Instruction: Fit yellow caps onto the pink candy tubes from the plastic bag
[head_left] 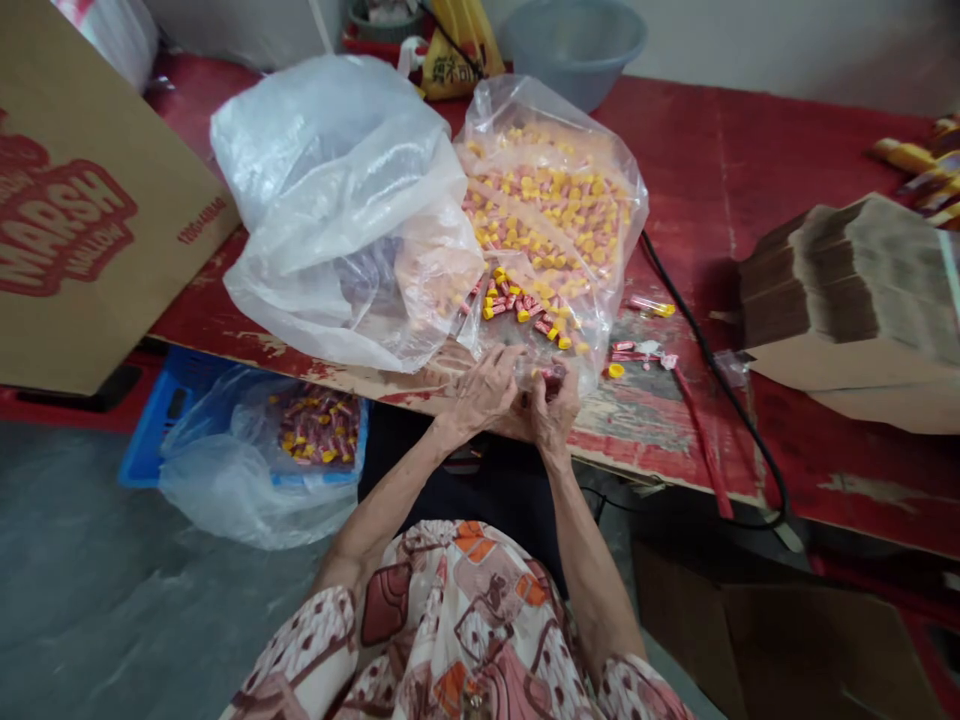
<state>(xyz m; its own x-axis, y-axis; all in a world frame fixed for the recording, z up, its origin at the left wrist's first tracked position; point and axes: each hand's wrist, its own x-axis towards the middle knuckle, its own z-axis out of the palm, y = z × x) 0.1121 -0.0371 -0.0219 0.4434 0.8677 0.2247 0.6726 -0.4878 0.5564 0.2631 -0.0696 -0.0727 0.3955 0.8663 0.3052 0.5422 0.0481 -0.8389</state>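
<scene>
My right hand (555,410) is closed around a small clear tube with a dark red part (553,374) at the table's front edge. My left hand (484,388) lies just beside it, its fingers bent together toward the same spot; what is in them, if anything, is hidden. Just beyond my hands, several small red-and-white tubes with yellow caps (517,302) spill from the mouth of a large clear plastic bag (634,190) full of the same pieces. A loose yellow cap (616,370) lies to the right of my right hand.
A crumpled plastic bag (337,200) fills the left of the red table (690,130). Beside it stands a carton (90,220). Below is a blue crate (154,425) of capped tubes. A black cable (720,360) and stacked cardboard (855,310) are on the right; a grey basin (577,50) stands behind.
</scene>
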